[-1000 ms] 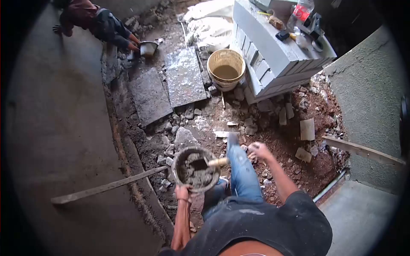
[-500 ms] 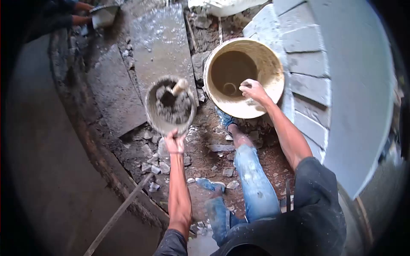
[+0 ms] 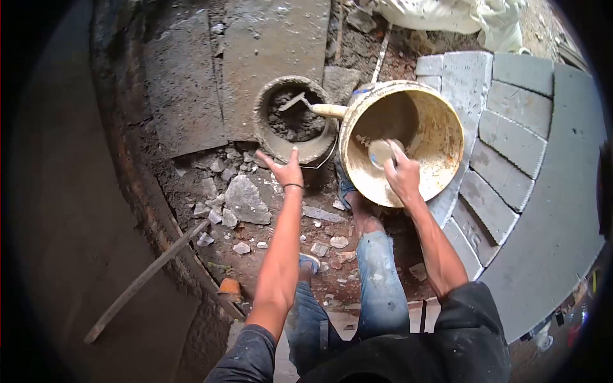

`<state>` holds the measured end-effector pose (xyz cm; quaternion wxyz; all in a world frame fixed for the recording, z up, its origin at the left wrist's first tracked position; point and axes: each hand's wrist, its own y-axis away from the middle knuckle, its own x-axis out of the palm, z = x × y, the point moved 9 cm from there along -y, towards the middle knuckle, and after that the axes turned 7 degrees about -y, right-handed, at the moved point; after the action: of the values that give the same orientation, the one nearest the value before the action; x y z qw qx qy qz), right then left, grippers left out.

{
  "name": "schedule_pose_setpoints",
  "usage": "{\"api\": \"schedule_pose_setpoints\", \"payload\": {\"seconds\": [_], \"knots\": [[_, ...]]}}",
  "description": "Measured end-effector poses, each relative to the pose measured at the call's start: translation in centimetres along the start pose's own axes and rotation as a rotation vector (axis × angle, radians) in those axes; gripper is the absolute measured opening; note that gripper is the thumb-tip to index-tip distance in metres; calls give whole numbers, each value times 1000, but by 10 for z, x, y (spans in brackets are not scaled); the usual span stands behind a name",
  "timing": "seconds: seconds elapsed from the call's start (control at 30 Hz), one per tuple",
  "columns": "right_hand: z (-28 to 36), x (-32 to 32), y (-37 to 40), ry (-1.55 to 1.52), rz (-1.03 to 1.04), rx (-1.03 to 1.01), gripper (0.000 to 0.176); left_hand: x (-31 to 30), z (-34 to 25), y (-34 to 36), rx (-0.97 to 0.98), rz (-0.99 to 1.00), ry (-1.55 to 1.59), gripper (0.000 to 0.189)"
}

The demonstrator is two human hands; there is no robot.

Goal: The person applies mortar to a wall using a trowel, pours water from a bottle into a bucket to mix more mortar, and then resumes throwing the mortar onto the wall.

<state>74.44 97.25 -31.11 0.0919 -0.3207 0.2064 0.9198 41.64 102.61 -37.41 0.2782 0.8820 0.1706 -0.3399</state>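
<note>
My right hand (image 3: 403, 175) is closed on a small round cup (image 3: 380, 152) inside the large mud-stained bucket (image 3: 449, 171), whose tilted mouth shows murky water. At the near rim of the smaller mortar bucket (image 3: 271, 142), my left hand (image 3: 287, 172) has its thumb and fingers spread and grips nothing. Grey mortar (image 3: 300, 127) fills part of that bucket. A trowel (image 3: 327, 110) leans in it, its blade over the mortar and its wooden handle reaching to the large bucket's rim.
Stone chunks (image 3: 246, 199) and rubble lie before my feet. Boards (image 3: 271, 45) cover the ground beyond the mortar bucket. Grey blocks (image 3: 504, 163) form a curved row at right. A wooden stick (image 3: 150, 271) lies at left, and a white sack (image 3: 434, 14) at the back.
My left hand has let go of the mortar bucket, which now stands closer to the large bucket. The right hand has reached down and taken hold of the cup. The trowel handle has swung right.
</note>
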Motion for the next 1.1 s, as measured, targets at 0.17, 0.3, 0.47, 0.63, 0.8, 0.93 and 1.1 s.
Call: {"api": "schedule_pose_setpoints", "payload": {"seconds": [0.17, 0.3, 0.47, 0.63, 0.8, 0.93, 1.1], "knots": [[139, -50, 25, 162, -60, -251, 45, 30, -82, 24, -95, 340, 538, 31], [222, -26, 31, 356, -76, -552, 46, 70, -115, 47, -490, 785, 905, 30], [241, -28, 23, 388, -159, -432, 50, 80, -106, 13, -504, 708, 907, 35], [124, -61, 3, -451, -237, 180, 35, 3, -148, -20, 181, 626, 440, 47], [88, -66, 11, -62, -194, 185, 49, -62, -67, -96, 470, 358, -82, 61], [178, -4, -5, 101, -122, -382, 37, -153, 28, -120, -47, 340, 279, 82], [157, 163, -78, 822, 19, -603, 21, -288, 118, -80, 146, 74, -352, 89]]}}
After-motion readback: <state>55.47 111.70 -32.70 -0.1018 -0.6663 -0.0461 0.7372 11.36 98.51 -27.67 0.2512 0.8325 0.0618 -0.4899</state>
